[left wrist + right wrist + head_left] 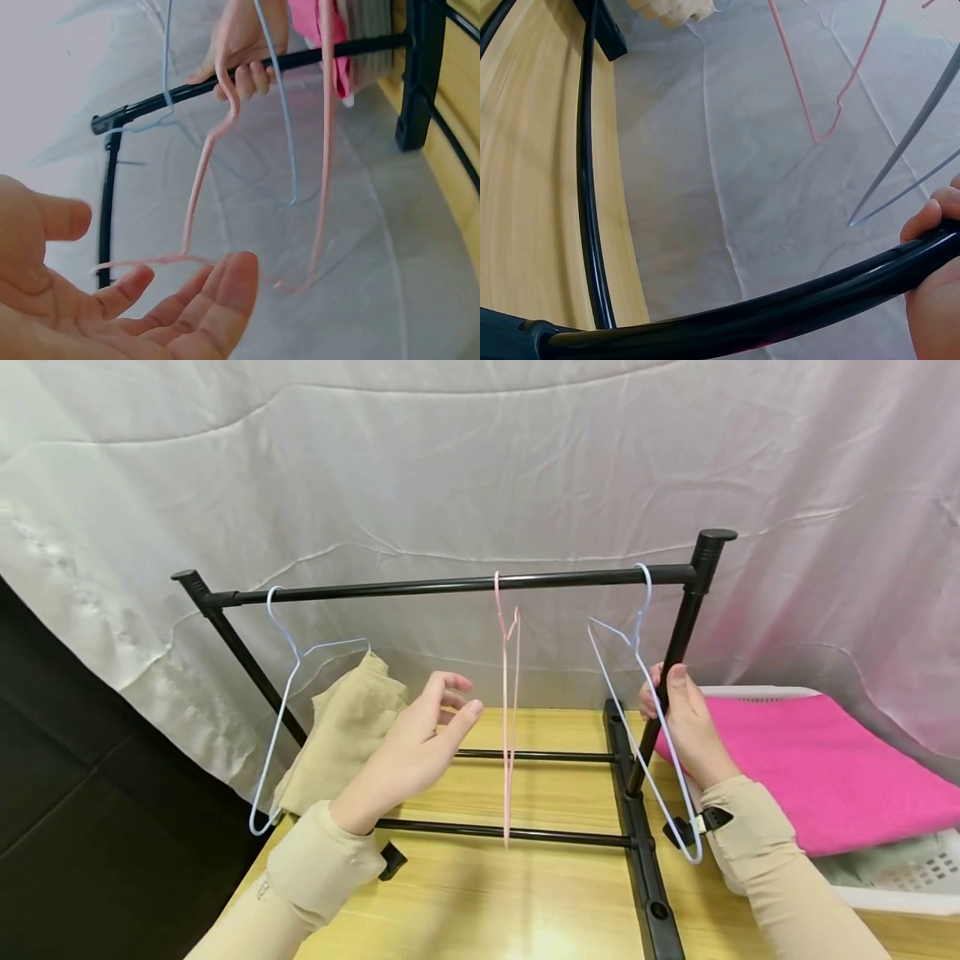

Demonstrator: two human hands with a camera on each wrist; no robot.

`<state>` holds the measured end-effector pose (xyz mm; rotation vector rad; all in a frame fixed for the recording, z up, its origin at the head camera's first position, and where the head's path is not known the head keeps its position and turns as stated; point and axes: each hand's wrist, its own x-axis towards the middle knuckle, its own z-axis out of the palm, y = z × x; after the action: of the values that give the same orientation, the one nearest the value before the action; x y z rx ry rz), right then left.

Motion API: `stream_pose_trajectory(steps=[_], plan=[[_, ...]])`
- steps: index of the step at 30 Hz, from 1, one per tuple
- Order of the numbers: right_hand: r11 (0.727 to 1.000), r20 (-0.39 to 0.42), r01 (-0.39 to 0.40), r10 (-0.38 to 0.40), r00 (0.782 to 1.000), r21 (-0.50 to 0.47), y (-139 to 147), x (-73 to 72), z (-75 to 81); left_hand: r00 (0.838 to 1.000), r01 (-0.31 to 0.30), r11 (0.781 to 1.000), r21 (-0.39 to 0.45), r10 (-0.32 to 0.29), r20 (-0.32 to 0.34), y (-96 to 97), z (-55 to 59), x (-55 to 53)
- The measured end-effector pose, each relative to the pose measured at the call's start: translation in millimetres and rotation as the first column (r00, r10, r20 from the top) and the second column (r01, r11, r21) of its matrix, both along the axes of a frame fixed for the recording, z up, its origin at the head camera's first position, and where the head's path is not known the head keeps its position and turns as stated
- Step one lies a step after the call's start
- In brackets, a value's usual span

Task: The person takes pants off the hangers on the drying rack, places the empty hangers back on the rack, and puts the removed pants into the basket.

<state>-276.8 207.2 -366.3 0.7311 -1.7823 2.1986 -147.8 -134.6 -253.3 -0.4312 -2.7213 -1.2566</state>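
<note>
"Cloth at the left end: what carries it?"

"That beige cloth (337,735) looks to hang from the left blue hanger (298,655), which is hooked on the rail (390,588)."

"And moving right?"

"Next comes the left hand (408,747), just beside the cloth in the head view. Its fingers are loosely bent, spread partway from the thumb, and have hold of nothing."

"Where's the pink hanger (506,710) from those fingers?"

"Just right of the fingertips. It hangs from the rail's middle stretch by its hook, above the surface (555,902). I see a gap between hand and wire in the head view."

"Which way does it run?"

"Its long axis goes near to far, so from above it's nearly edge-on, a thin upright loop. The fingertips face its left side, below the hook and shoulders."

"Which hand is nearer to it?"

"The left, clearly. Further right hangs the right blue hanger (637,642), between the pink one and the right hand (696,727)."

"And that hand?"

"Its fingers are wrapped round the right upright (684,627), below the rail. Right of it, bright pink fabric (817,768) lies in a white basket (885,902)."
</note>
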Motion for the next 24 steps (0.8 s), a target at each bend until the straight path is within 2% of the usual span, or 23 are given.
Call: stream_pose_trajectory(steps=[6,11,13,19,24], plan=[[1.000,-0.012,0.012,-0.012,1.000,-0.016,3,-1.3,-0.6,0.993,-0.034,0.998,-0.061,0.027,-0.117,-17.4,28.0,13.7],[0.999,-0.011,-0.002,0.002,1.000,-0.034,2,-2.8,-1.3,0.984,-0.106,0.991,-0.086,0.092,-0.152,-39.8,50.3,23.3],[0.999,-0.009,-0.005,0.005,1.000,-0.034,1,-2.9,-1.8,0.985,-0.126,0.988,-0.087,0.114,-0.133,-49.3,56.0,25.9],[0.999,-0.003,-0.008,0.008,1.000,-0.031,0,-2.8,-2.7,0.977,-0.192,0.969,-0.155,0.173,-0.125,-80.2,60.8,30.9],[0.999,0.001,-0.022,0.022,1.000,-0.025,-1,-2.7,-3.7,0.961,-0.261,0.938,-0.229,0.229,-0.156,-108.4,58.4,31.7]])
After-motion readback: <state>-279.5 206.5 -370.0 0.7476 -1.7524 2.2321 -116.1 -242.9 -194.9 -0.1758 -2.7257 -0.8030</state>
